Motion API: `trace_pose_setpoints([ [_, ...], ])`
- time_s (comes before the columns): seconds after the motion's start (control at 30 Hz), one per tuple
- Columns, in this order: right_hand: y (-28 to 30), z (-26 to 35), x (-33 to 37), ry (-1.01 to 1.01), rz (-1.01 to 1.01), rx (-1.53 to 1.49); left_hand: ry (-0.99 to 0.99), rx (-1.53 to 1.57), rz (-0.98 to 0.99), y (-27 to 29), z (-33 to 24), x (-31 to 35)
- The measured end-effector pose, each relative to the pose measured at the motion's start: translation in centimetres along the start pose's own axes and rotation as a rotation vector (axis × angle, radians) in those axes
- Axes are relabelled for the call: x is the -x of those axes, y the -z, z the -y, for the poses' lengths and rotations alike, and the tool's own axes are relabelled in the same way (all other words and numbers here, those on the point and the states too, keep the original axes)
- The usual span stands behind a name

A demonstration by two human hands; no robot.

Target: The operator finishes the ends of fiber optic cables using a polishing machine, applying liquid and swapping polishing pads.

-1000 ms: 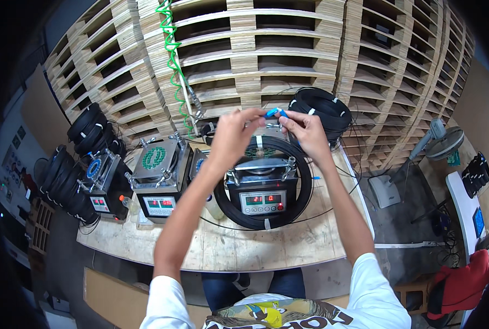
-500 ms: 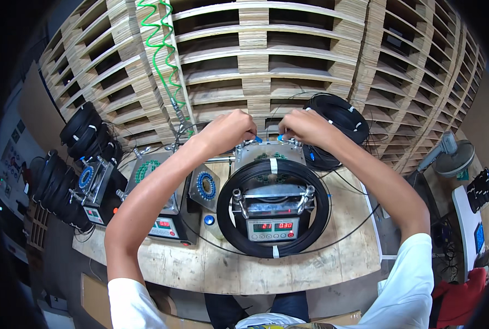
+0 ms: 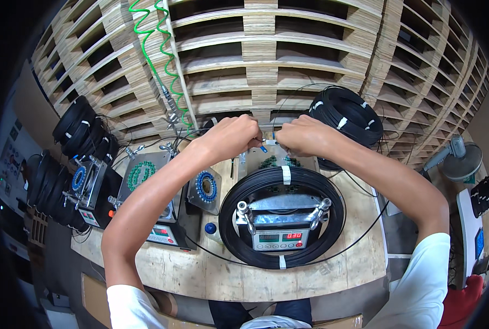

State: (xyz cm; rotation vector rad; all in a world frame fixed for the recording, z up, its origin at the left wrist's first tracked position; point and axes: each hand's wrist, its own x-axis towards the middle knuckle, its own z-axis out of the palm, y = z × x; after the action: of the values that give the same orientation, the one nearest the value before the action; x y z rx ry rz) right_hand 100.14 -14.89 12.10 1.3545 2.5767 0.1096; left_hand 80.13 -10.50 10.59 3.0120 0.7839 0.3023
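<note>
Both my hands meet above the back of the nearest machine, close together with fingers bent. My left hand [image 3: 236,133] pinches a small blue-tipped piece [image 3: 263,148] that pokes out below its fingers. My right hand [image 3: 305,135] is closed just beside it; its fingertips are partly hidden, with a bit of blue and white showing between the hands. Beneath them lies a metal plate with green fittings [image 3: 269,162]. A large coil of black cable [image 3: 228,241], bound with white tape, rests around the front of the machine, whose control panel [image 3: 280,239] shows through the coil's middle.
To the left stand a second machine with a ring of green fittings [image 3: 141,175], a plate with a blue ring [image 3: 206,186] and a blue-capped bottle [image 3: 210,228]. More cable coils [image 3: 354,118] lie behind on the right. Wooden pallets [image 3: 211,46] and a green coiled hose [image 3: 145,30] rise behind.
My hands have come closer together over the plate. The blue-tipped piece at my left hand now points downward. The whole view has shifted slightly.
</note>
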Motion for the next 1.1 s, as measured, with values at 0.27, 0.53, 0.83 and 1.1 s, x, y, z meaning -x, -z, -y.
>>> trace_pose_setpoints([
  [0.27,-0.1,1.2,-1.0,0.009,0.063,0.176,0.057,0.050,0.072,0.0,0.3,0.0],
  [0.53,-1.6,1.6,-0.8,0.076,-0.098,0.098,0.049,0.048,0.000,0.1,0.2,0.1],
  [0.83,-0.6,-0.7,1.2,-0.012,0.033,-0.098,0.032,0.051,0.050,0.1,-1.0,-1.3],
  [1.1,-1.3,-2.0,1.3,-0.012,0.024,-0.285,-0.019,-0.074,0.105,-0.2,-2.4,-2.3],
])
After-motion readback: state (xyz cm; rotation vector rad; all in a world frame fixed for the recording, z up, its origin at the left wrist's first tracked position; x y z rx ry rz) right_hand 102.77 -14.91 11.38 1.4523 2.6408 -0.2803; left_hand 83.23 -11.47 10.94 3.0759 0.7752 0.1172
